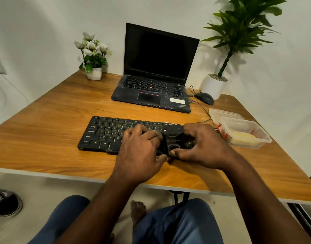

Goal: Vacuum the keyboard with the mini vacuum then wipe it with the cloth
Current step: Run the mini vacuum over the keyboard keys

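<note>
The left hand (142,145) and right hand (205,145) both curl round the black mini vacuum (173,138), one on each side, thumbs at its near end; the vacuum sits on the right part of the black keyboard (105,132); the keyboard lies flat on the wooden bench (54,120); a clear container (256,136) stands just right of it; an open laptop (156,67) sits behind.

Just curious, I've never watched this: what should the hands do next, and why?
Probably slide the mini vacuum leftward along the keyboard: left hand and right hand hold it over the right part, and the left keys lie exposed beside it.
</note>
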A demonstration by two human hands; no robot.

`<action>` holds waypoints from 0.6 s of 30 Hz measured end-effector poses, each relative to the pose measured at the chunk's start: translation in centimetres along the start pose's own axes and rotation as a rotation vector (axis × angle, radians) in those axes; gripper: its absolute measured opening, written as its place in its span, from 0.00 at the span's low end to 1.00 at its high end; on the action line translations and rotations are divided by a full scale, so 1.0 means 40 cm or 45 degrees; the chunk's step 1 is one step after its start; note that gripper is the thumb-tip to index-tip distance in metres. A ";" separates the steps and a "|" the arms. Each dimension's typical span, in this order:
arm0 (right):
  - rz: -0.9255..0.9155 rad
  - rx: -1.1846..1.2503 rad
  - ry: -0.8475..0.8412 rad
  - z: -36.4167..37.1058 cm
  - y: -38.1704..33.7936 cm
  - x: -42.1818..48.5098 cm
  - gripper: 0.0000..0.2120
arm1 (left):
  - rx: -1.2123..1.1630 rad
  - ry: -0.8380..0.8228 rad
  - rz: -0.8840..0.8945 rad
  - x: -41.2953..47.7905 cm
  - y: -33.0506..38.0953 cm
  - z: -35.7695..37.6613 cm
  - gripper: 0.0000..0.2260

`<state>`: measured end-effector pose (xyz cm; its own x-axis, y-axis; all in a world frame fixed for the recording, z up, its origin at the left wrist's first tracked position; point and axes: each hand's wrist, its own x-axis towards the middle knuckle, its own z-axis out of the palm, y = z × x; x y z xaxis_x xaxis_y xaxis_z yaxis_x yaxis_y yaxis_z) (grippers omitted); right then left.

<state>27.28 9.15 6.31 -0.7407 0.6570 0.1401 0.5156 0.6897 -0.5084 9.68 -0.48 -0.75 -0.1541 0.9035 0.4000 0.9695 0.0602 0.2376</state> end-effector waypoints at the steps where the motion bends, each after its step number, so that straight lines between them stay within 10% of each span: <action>1: -0.016 0.017 -0.021 -0.006 0.000 0.004 0.21 | -0.003 0.002 0.003 0.000 -0.001 0.000 0.27; 9: 0.025 0.192 -0.092 -0.026 0.037 -0.030 0.22 | -0.030 -0.013 0.007 0.000 -0.004 0.002 0.27; 18: 0.295 0.515 0.492 -0.031 0.156 -0.141 0.19 | 0.021 0.033 0.183 0.002 0.007 0.018 0.25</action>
<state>35.20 10.14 3.41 -0.3793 0.8917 0.2470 0.3840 0.3946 -0.8348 10.06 -0.07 -1.29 -0.0183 0.8921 0.4515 0.9849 -0.0616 0.1616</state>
